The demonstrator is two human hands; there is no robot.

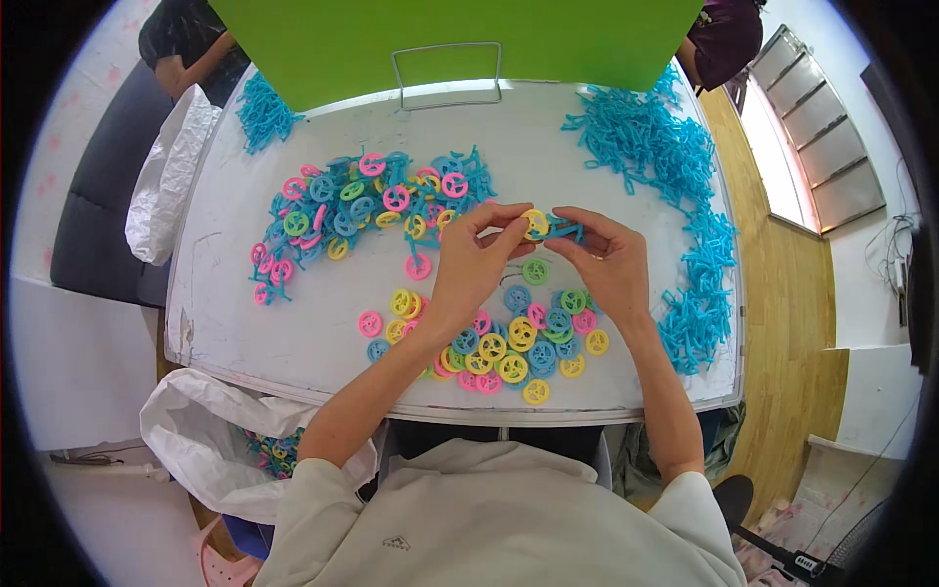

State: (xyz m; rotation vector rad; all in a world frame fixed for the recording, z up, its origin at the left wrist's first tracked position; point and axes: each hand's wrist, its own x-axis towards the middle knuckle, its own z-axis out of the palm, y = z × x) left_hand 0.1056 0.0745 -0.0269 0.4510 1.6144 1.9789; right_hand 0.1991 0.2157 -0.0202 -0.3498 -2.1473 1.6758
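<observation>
Over the middle of the white table, my left hand (476, 256) pinches a small yellow plastic wheel (535, 223) between thumb and fingers. My right hand (608, 262) grips a blue plastic stick-like piece (564, 229) that meets the wheel's right side. Whether the two are fully joined I cannot tell. Below my hands lies a loose heap of spoked wheels (492, 345) in yellow, blue, pink and green. Beyond my left hand spreads a pile of blue pieces with coloured wheels (361, 207) among them.
Loose blue pieces (641, 137) are heaped along the table's (220, 323) right side, with a smaller heap (262, 112) at the far left. A green board (450, 39) stands at the back. At the near left, a white sack (210, 435) holds coloured parts. Other people sit beyond the board.
</observation>
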